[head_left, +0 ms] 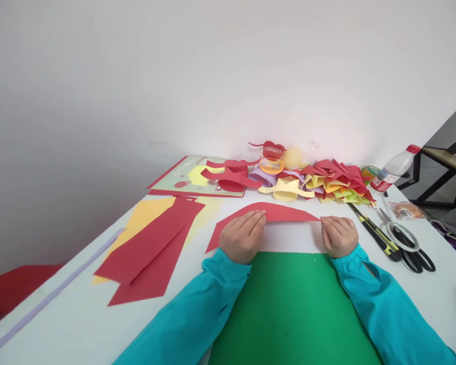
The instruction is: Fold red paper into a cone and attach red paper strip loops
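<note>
A curved sheet of red paper [285, 213] spans the space between my two hands, above the white table. My left hand [243, 236] is closed on its near edge, left of the middle, and part of the sheet sticks out beyond that wrist. With fingers pinched together, my right hand [339, 236] grips the pointed right end. Below both hands lies a green cutting mat [292, 304], its far edge just under the paper. To the left, red paper strips [152, 253] lie overlapped on a yellow sheet [140, 215].
Curled paper pieces [289, 188] and folded paper fans [340, 180] line the wall, beside a flat printed board [167, 180]. At right are a utility knife [378, 235], scissors [414, 258], a tape roll [403, 236] and a bottle [395, 170]. A lilac strip [57, 291] runs along the left edge.
</note>
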`<state>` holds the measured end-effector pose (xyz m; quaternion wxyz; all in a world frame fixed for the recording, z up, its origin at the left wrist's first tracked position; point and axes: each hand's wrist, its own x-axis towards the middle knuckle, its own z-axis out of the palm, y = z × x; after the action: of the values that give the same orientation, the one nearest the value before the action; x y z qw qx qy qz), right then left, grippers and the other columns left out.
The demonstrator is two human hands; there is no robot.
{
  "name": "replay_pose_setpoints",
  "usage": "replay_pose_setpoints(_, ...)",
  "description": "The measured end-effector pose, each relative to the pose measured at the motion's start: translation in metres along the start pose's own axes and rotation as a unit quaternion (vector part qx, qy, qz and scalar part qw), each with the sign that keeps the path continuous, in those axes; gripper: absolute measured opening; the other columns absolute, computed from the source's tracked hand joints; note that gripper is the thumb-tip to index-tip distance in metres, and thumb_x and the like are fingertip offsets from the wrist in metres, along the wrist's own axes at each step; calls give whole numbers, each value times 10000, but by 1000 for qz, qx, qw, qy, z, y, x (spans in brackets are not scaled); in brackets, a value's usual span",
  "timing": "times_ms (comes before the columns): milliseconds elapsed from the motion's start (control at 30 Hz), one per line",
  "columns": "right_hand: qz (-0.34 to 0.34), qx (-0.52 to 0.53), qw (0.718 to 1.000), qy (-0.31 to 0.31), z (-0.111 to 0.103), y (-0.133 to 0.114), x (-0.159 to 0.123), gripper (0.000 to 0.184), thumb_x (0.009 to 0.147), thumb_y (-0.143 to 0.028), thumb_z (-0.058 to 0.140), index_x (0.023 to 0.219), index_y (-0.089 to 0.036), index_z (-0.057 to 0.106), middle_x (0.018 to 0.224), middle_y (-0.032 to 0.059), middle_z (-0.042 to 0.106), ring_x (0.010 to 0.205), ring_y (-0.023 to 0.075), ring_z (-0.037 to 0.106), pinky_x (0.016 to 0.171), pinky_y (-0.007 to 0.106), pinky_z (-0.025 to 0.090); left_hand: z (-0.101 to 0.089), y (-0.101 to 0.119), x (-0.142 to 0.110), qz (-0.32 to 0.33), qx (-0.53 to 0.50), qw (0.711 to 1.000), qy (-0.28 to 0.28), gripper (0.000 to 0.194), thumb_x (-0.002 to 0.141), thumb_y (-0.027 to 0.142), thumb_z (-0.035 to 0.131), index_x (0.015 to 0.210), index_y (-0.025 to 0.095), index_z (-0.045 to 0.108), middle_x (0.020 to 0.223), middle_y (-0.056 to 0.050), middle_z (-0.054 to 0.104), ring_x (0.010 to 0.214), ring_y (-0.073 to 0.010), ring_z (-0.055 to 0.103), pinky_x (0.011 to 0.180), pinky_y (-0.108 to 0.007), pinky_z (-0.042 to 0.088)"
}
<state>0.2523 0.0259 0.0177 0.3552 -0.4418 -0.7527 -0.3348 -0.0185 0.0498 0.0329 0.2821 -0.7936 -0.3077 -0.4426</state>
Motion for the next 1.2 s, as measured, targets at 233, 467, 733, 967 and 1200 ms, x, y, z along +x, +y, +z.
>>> replay_pose_setpoints(233,87,-4,996,22,2,13,-6,92,775,-124,561,817,-143,641,723,64,696,681,170,629,664,300,421,0,-9,-1,-18,20,999,29,243,721,50,540,944,111,616,880,-132,701,814,-234,660,702,-338,545)
replay_pose_setpoints(467,-65,105,991,-60,-8,-24,7,323,797,-219,540,1105,-122,553,979,110,676,936,228,593,755,354,424,-2,4,0,28,-18,999,10,270,763,75,522,1011,154,595,946,-98,696,891,-218,645,716,-321,535)
replay_pose_setpoints(733,-29,58,997,42,-23,-15,3,319,766,-87,574,1075,-165,577,822,74,706,790,175,639,672,300,441,7,-27,-7,-40,54,998,-5,169,757,109,514,830,180,649,873,-73,712,806,-224,662,664,-341,528)
replay_pose_setpoints(967,-111,289,948,-71,-53,-54,11,437,863,-460,415,1136,-149,557,973,114,675,971,232,596,801,399,440,14,-31,-11,-121,-35,992,10,167,766,112,498,757,153,660,882,-124,699,780,-219,655,673,-349,554)
replay_pose_setpoints(1200,422,494,737,-184,-21,-42,18,439,794,-546,477,913,-168,665,850,102,694,774,216,639,692,366,494,0,-12,7,-171,-223,957,76,163,760,100,541,840,191,651,884,-74,699,836,-184,652,725,-337,559)
